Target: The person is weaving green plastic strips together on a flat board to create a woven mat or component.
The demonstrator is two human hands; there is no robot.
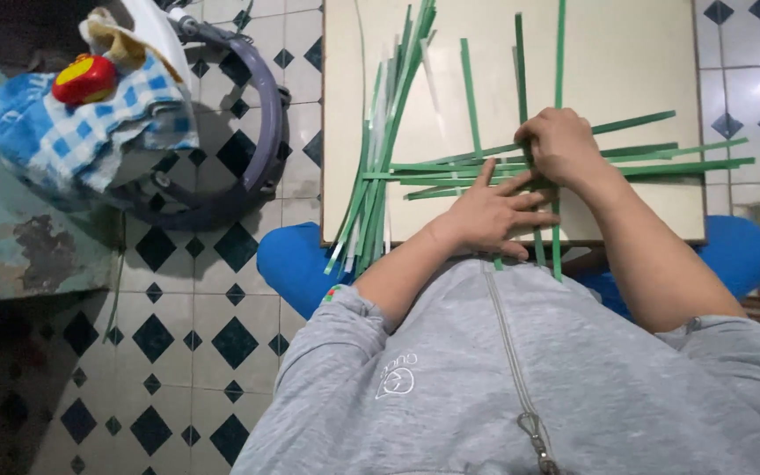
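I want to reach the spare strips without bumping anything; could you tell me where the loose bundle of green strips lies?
In the head view, the loose bundle of green strips lies along the left part of the pale board, left of the left hand, its lower ends overhanging the near edge.

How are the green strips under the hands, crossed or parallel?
Crossed. Upright strips run over sideways strips where the left hand and right hand press.

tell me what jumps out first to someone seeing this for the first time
Green strips lie crossed on a pale board, with the left hand pressed flat on them and the right hand gripping where they cross. A loose bundle of green strips fans down the board's left side.
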